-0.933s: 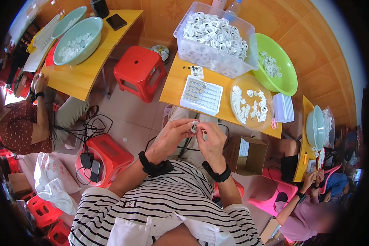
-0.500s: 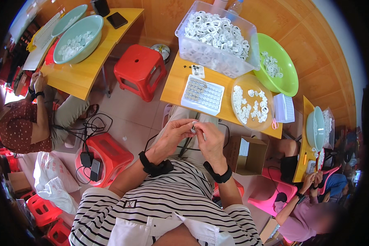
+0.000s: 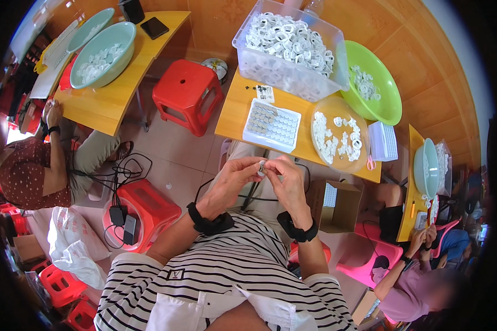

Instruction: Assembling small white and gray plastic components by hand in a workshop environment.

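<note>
Pinched in our left hand (image 3: 233, 180), short of the table (image 3: 232, 113), is a small white piece (image 3: 261, 167), our right hand (image 3: 289, 185) closed on it too, probably because something so tiny needs steadying. At the table's near edge sits the white tray (image 3: 268, 144), seemingly for easy reach; the bulky clear bin (image 3: 284, 81) stands far back.

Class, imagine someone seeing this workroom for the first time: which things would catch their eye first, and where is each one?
Probably the big clear tub heaped with white rings, at the far side of the middle table. A bright green bowl beside it on the right and a red stool left of the table also stand out. At the picture's centre, the left hand holds a small white piece, the right hand close against it.
</note>
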{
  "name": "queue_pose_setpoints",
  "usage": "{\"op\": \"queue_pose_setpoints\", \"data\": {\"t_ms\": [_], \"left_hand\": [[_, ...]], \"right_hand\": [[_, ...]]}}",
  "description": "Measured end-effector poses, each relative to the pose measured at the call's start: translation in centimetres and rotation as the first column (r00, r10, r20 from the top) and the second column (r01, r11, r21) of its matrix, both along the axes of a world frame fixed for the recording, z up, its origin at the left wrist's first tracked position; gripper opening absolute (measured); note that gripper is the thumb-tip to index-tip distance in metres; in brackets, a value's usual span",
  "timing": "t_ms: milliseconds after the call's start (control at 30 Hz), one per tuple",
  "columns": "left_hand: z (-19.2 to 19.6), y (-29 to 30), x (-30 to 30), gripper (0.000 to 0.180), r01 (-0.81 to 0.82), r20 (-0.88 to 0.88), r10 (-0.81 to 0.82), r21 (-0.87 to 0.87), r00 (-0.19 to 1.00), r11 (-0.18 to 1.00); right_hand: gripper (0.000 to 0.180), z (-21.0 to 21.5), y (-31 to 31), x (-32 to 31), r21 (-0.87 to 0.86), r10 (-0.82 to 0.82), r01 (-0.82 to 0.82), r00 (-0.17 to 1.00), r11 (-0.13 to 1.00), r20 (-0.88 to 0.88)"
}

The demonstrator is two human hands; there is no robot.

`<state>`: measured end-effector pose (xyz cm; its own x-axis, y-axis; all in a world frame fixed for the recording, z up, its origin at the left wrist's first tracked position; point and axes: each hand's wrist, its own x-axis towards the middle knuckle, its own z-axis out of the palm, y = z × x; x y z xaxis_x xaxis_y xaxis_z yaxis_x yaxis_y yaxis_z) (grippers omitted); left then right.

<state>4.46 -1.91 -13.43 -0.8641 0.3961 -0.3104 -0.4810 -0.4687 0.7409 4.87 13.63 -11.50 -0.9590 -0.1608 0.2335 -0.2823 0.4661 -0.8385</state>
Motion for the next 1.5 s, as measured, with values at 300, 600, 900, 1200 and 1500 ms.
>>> {"op": "queue_pose_setpoints", "data": {"t_ms": [300, 600, 900, 1200, 1500], "left_hand": [[0.1, 0.2, 0.0, 0.03, 0.007, 0.01, -0.007, 0.0, 1.0, 1.0], [0.3, 0.2, -0.1, 0.03, 0.048, -0.055, -0.05, -0.038, 0.997, 0.998], [0.2, 1.3, -0.5, 0.03, 0.052, 0.026, -0.054, 0.075, 0.998, 0.996], [0.0, 0.5, -0.3, 0.028, 0.098, 0.014, -0.098, 0.033, 0.995, 0.995], [-0.2, 0.9, -0.1, 0.026, 0.127, 0.071, -0.133, 0.083, 0.989, 0.988]], "right_hand": [[0.008, -1.0, 0.1, -0.1, -0.317, 0.019, 0.076, 0.958, 0.946, 0.287], [0.007, -1.7, 0.1, -0.1, -0.518, 0.033, 0.226, 0.896, 0.825, 0.444], [0.011, -0.8, 0.6, 0.2, -0.566, -0.005, 0.259, 0.912, 0.783, 0.41], [0.007, -2.0, -0.3, 0.9, -0.512, -0.104, 0.295, 0.924, 0.807, 0.367], [0.01, -0.4, 8.9, -1.9, -0.03, -0.554, 0.554, 0.826, 0.832, -0.107]]}}
